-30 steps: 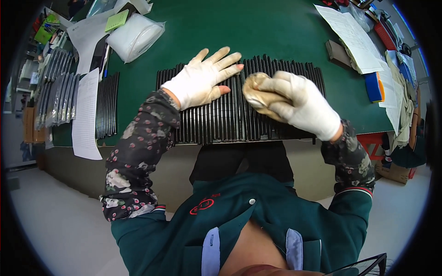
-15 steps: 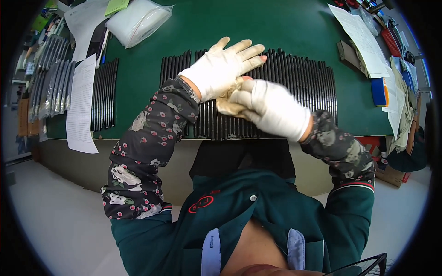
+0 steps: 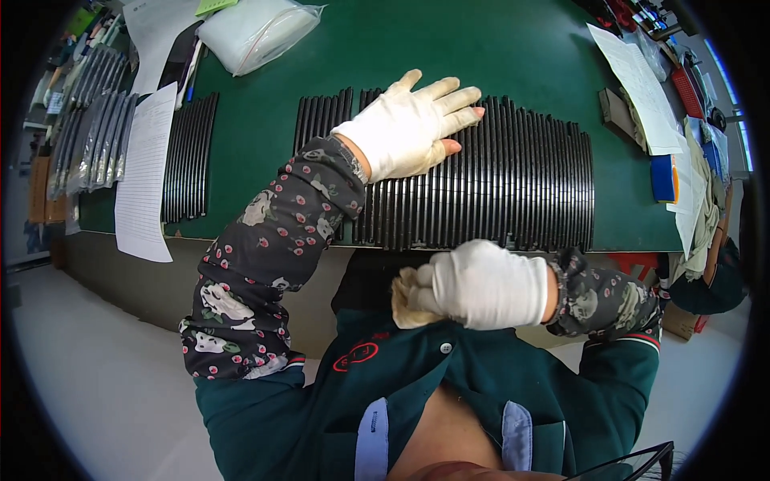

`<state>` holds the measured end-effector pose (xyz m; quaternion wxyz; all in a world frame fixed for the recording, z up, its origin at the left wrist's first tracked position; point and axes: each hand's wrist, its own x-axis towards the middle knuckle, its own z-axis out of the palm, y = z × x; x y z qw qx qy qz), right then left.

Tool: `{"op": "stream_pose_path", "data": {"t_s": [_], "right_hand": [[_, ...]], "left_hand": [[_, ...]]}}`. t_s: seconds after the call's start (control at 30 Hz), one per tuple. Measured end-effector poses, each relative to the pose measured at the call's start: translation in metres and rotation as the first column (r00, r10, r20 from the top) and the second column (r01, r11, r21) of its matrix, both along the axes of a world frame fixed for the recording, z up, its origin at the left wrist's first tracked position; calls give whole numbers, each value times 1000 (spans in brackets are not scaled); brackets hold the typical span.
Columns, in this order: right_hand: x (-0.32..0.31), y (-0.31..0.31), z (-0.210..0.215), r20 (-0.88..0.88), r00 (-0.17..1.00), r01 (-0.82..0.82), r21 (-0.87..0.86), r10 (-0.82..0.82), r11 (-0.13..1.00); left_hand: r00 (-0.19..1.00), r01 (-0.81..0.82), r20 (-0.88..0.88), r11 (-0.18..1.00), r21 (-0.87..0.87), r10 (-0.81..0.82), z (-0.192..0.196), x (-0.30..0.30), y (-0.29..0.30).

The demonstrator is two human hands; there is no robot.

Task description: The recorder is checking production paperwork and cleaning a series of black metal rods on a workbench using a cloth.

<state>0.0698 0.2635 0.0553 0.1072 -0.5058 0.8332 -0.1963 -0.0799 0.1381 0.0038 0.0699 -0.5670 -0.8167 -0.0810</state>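
Many slim black rods (image 3: 513, 176) lie side by side on the green table, their near ends close to its front edge. My left hand (image 3: 409, 128), in a white glove with some fingertips bare, lies flat across the upper part of the rods with its fingers spread. My right hand (image 3: 489, 284), also gloved in white, is closed round a crumpled beige cloth (image 3: 411, 305). It hangs in front of the table edge, over my lap, apart from the rods. The palm of my left hand hides part of the row.
A smaller row of black rods (image 3: 191, 156) lies left, beside a printed sheet (image 3: 146, 176). Bagged rods (image 3: 104, 140) are farther left. A clear plastic bag (image 3: 257, 36) sits at the back. Papers (image 3: 638, 88), a dark block (image 3: 622, 116) and a blue-orange item (image 3: 664, 178) line the right.
My right hand has drawn back toward me with the cloth, off the rods and past the table edge. My left hand stays flat on the rods; the view has shifted slightly.
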Motion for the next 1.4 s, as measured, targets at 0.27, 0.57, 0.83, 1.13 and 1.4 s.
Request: {"op": "stream_pose_path", "data": {"t_s": [0.27, 0.57, 0.83, 1.13, 1.4], "right_hand": [[-3, -13, -14, 92, 992, 92, -110, -83, 990], [-49, 10, 24, 119, 901, 433, -248, -417, 866], [-54, -36, -18, -101, 966, 210, -230, -238, 950], [-67, -49, -27, -258, 920, 220, -284, -295, 933], [-68, -62, 0, -186, 915, 337, -139, -359, 931]], "left_hand": [[1000, -8, -8, 1000, -19, 8, 0, -2, 0], [991, -87, -90, 993, 76, 94, 38, -29, -55], [986, -152, -82, 982, -111, 144, 5, -25, -68], [986, -146, -88, 986, -76, 139, -2, -28, -68], [990, -126, -76, 990, -66, 121, -5, -32, -68]]}}
